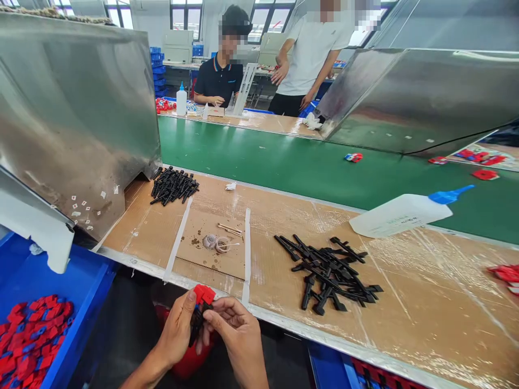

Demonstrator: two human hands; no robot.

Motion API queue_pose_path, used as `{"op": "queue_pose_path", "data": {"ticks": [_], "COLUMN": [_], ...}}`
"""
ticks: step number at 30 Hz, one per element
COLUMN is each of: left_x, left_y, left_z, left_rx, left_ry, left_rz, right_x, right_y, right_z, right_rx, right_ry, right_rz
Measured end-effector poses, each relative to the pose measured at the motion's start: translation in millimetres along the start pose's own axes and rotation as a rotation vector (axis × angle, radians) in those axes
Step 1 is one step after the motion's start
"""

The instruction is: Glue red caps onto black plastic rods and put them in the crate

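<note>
In front of the bench's near edge, my left hand (pixel 178 325) is closed around a small red plastic part (pixel 205 293). Black plastic shows below the red part, partly hidden by my fingers. My right hand (pixel 235 329) pinches a black plastic piece (pixel 207 306) against the red part. Just beyond, a cardboard sheet (pixel 198 259) taped to the bench bears a small round clear cup (pixel 222 245), its lid (pixel 209 241) and several cotton swabs (pixel 230 230). A pile of black pegs (pixel 175 185) lies farther left, and longer black parts (pixel 328 270) are heaped to the right.
A blue bin (pixel 81 324) holding red parts (pixel 32 337) stands at lower left. A white squeeze bottle (pixel 399 216) lies by the green conveyor belt (pixel 251 148). Metal hoods (pixel 73 108) rise on both sides. Two people are across the belt; another blue bin (pixel 330 367) sits under the bench.
</note>
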State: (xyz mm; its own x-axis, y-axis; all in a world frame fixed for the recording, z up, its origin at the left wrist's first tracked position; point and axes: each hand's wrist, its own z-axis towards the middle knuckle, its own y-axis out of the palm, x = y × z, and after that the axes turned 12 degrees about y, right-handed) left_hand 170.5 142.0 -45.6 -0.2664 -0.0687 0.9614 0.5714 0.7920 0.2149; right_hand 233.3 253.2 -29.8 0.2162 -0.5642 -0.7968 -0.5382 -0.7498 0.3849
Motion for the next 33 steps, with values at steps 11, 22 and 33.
{"op": "queue_pose_path", "data": {"ticks": [11, 22, 33], "left_x": [19, 50, 40], "left_y": [-9.3, -17.3, -16.0], "left_z": [-9, -8, -14], "left_rx": [-0.351, -0.469, -0.562], "left_ry": [-0.065, 0.23, 0.306], "left_rz": [-0.164, 0.348, 0.823], "right_x": [-2, 0, -16], "right_y": [-8, -21, -29], "right_z": [-21, -21, -19], "right_rx": [-0.114, -0.039, -0.099], "right_ry": [-0.097, -0.357, -0.454], "right_rz": [-0.141, -0.24, -0.382]}}
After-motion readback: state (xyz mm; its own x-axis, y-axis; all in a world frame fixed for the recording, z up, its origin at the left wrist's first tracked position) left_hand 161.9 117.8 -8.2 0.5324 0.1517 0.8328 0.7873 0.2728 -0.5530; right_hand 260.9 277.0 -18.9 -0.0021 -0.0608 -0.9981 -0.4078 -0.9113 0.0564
